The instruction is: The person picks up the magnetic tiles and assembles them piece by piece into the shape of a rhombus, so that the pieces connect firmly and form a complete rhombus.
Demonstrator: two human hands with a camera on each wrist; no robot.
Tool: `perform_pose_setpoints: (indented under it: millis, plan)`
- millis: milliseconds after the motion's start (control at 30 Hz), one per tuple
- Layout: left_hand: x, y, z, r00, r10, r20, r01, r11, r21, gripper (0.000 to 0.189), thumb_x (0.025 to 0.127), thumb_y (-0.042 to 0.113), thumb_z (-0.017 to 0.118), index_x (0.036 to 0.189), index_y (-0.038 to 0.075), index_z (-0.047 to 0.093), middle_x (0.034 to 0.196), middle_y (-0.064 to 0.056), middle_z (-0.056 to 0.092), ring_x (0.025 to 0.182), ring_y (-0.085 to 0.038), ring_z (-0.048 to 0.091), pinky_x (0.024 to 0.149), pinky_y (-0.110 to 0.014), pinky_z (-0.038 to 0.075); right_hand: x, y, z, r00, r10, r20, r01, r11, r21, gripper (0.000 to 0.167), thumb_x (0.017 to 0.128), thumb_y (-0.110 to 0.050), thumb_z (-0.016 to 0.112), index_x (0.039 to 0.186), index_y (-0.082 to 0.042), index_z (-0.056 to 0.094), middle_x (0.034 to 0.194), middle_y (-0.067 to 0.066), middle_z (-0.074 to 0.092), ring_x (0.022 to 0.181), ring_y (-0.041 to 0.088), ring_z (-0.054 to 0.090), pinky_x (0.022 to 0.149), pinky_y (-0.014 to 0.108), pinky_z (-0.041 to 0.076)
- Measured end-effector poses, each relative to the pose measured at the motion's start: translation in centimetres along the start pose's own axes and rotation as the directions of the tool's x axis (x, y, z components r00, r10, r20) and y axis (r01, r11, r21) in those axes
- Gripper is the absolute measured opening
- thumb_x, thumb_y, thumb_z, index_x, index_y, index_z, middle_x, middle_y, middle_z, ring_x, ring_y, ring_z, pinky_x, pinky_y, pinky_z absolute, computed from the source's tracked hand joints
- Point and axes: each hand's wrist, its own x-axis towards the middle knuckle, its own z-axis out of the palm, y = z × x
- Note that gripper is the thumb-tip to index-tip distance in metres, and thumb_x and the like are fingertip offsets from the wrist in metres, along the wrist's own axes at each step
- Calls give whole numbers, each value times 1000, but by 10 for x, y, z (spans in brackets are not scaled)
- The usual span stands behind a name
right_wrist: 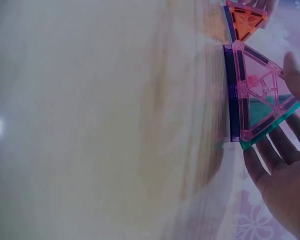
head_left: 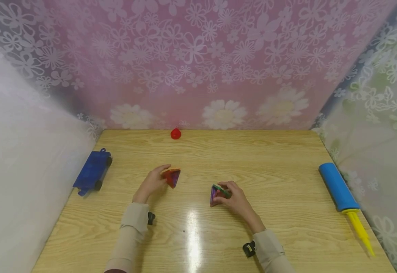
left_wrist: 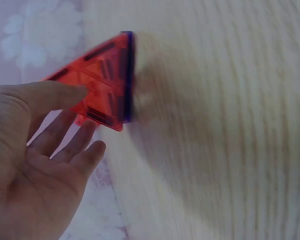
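Note:
In my left hand [head_left: 151, 184] is a small pyramid of triangular magnetic tiles [head_left: 173, 178], with red, orange and purple faces. The left wrist view has the thumb pressed against its red tile [left_wrist: 110, 75], while the lower fingers spread beneath. My right hand [head_left: 238, 201] pinches a second magnetic-tile pyramid [head_left: 214, 195] between thumb and fingers. Pink, green and purple tiles make up this one; its pink tile [right_wrist: 257, 75] faces the right wrist camera. Each pyramid turns a purple side toward the other, with a gap between them in the head view.
A small red piece [head_left: 176, 134] lies at the table's back edge. On the left stands a blue toy wagon [head_left: 93, 171] with black wheels. A blue and yellow hand pump [head_left: 341, 189] lies along the right edge. Flowered curtains [head_left: 198, 68] enclose the wooden table [head_left: 270, 151].

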Motion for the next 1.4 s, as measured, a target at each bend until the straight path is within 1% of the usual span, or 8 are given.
perform_pose_setpoints:
  millis: [67,167,300,433,667,867,1167,1400]
  plan:
    - [0,-2,0,999,22,23,-23,999,33,56,82,-16,60,136,-8,44,134,-30,48,116,-39,53,96,-48,47,0,0,0,1000,-19,22,20,1000,-14,60,72,-19,82,124,-1,58,116,15,61,104,33,59,89,47,51]
    - [0,-3,1,999,17,40,-19,999,44,56,82,-14,63,135,-8,45,131,-30,50,116,-42,53,99,-52,44,0,2,0,998,-30,55,32,999,-27,65,72,-18,82,129,0,56,124,19,59,113,38,56,96,51,46]
    - [1,-5,3,999,6,36,-7,999,31,54,83,-11,65,134,-7,47,131,-30,50,118,-43,51,100,-52,42,0,3,-1,997,-11,76,13,1000,-24,60,74,-15,79,128,-1,57,127,19,58,118,39,53,100,51,42]
    - [2,-6,4,999,33,31,-34,999,35,52,83,-10,65,132,-8,48,129,-31,52,117,-44,52,99,-51,44,0,3,-1,997,11,82,-10,1000,-17,54,77,-15,77,126,-2,59,126,18,60,118,38,53,100,51,42]
    - [-2,-4,7,999,32,16,-32,999,23,47,84,-6,66,129,-8,50,127,-29,54,117,-44,52,101,-52,42,-1,4,-1,997,13,77,-12,1000,-19,53,77,-17,76,125,-2,61,122,18,62,115,36,56,97,49,45]
    - [-2,-2,12,999,35,23,-35,999,15,46,84,-4,67,127,-7,52,124,-28,57,113,-41,56,97,-50,46,-1,2,-1,998,12,66,-12,1000,-6,52,76,-14,77,124,-2,62,122,17,62,115,35,56,97,48,45]
    - [0,5,25,997,62,53,-60,997,-41,45,83,-3,68,126,-4,54,121,-26,59,110,-39,59,92,-45,51,-1,4,-1,998,27,57,-27,1000,-4,51,77,-12,76,125,-4,61,120,17,63,112,34,58,94,47,48]
    - [1,14,37,996,60,65,-55,996,-75,44,83,0,69,126,-3,56,122,-22,59,112,-35,58,95,-44,49,0,4,-2,997,45,56,-44,999,-1,52,77,-12,76,126,-6,60,121,16,62,111,34,58,94,46,49]
